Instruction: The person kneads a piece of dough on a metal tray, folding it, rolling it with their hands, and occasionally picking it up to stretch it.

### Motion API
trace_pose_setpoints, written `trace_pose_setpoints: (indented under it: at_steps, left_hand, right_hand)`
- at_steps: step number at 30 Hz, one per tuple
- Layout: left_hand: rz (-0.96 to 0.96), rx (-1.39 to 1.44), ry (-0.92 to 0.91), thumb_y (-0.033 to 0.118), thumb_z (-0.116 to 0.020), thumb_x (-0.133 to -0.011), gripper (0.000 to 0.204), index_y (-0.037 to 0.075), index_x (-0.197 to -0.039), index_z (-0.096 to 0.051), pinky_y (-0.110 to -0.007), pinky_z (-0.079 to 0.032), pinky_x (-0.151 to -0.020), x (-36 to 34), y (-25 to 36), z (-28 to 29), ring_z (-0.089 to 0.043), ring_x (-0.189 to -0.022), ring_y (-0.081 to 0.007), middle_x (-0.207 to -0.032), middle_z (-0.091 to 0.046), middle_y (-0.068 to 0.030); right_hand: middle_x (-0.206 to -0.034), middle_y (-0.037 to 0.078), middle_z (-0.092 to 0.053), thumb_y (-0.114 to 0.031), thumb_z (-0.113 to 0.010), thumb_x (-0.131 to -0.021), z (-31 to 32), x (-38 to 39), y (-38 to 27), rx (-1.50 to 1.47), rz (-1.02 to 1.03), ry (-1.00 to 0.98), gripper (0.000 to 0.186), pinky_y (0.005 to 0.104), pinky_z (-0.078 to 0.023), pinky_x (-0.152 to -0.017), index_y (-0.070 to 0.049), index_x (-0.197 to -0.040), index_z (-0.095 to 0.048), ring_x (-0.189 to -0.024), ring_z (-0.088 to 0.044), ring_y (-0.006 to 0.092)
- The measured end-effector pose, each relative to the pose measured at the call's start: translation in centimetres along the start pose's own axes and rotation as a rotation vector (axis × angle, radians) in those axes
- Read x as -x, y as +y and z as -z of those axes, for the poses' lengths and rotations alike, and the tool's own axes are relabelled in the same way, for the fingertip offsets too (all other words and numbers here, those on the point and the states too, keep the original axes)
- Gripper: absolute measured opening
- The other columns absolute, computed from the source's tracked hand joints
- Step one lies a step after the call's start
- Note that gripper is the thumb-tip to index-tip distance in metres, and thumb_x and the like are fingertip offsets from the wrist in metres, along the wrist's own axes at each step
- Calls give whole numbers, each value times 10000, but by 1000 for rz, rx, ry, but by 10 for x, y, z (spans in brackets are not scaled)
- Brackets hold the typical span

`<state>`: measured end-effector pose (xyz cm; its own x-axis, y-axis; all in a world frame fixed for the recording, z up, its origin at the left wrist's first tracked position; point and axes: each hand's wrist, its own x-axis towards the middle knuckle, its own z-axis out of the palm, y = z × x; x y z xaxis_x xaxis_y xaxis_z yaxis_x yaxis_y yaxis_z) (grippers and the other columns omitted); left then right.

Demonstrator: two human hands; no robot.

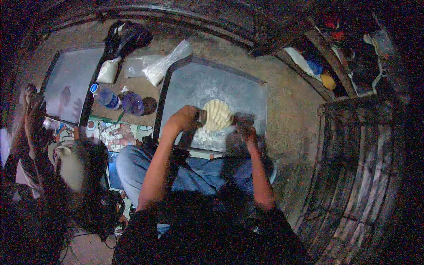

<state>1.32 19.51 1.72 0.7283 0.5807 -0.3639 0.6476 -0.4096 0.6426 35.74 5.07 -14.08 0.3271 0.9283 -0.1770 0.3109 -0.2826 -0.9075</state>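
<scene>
Kneeling over a floured grey board (247,95), the person works a pale round of dough (217,115) that lies between the two hands. The left hand (187,118) is curled around the near end of a short rolling pin (202,117), whose tip shows just at the dough's left edge. The right hand (246,131) sits at the dough's lower right; it is dark and blurred, so whether it grips the pin's other end or presses flat cannot be told.

Judging from this, the dough could stick and tear where the flour looks thin beyond the hands, since most of the white dusting lies in a patch just below the dough, toward the person's knees. Uneven pressure seems likely too: with one hand clenched and the other unclear, the round may roll thin on one side. The board's near edge is close under the wrists, so a hard push could slide the dough off onto the cloth.

Out beyond the left hand lie the packages. A clear plastic bag (165,64) of white powder lies slanted at the board's far left corner, with a smaller white filled pouch (107,71) further left. Nearer, left of that hand, a clear bottle with a blue cap (105,96) lies beside a purple-blue round container (132,104) and a dark lid (149,105). A brightly printed sheet (117,132) covers the floor just left of the forearm.
</scene>
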Motion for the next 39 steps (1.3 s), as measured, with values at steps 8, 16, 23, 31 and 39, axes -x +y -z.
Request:
trace_pose_setpoints:
  at_steps: [8, 16, 23, 31, 39]
  left_hand:
    - [-141, 199, 629, 124, -690, -711, 215, -30, -794, -564, -411, -440, -594, 50, -38, 17, -594, -649, -316, -681, -588, -177]
    - [375, -165, 1314, 253, -803, -629, 489, -8, -977, -578, -429, -482, -725, 128, -112, 18, -594, -838, -345, -897, -619, -155]
    - [820, -325, 958, 281, -671, -726, 452, 76, -1104, -533, -510, -478, -763, 108, -290, 17, -550, -978, -411, -1093, -551, -181]
    - [561, -468, 1034, 254, -724, -641, 497, 56, -1065, -557, -452, -476, -725, 121, -299, 43, -604, -868, -374, -899, -633, -167]
    - [140, -10, 1211, 233, -840, -527, 773, 8, -1179, -491, -423, -441, -864, 101, -98, 22, -547, -1008, -328, -1113, -559, -171]
  right_hand:
    - [-785, 72, -665, -46, -672, -721, 15, -58, 107, 167, 32, 10, 115, 313, -473, -417, -25, -819, -615, -525, -591, 165]
    - [-707, 78, -645, -73, -577, -797, -42, -22, 27, 461, 163, 60, 97, 311, -489, -523, -36, -876, -618, -495, -597, 172]
    - [-656, 53, -635, -145, -613, -793, -72, 4, -65, 252, -53, -138, 94, 312, -488, -519, -96, -872, -629, -510, -621, 161]
    - [-717, 54, -663, -258, -588, -812, -86, 7, -111, 476, 35, -164, 165, 329, -501, -595, -183, -945, -651, -594, -638, 181]
    - [-718, 49, -657, -132, -640, -764, -55, 17, -79, 422, 77, -96, 179, 325, -474, -495, -132, -943, -639, -525, -596, 144]
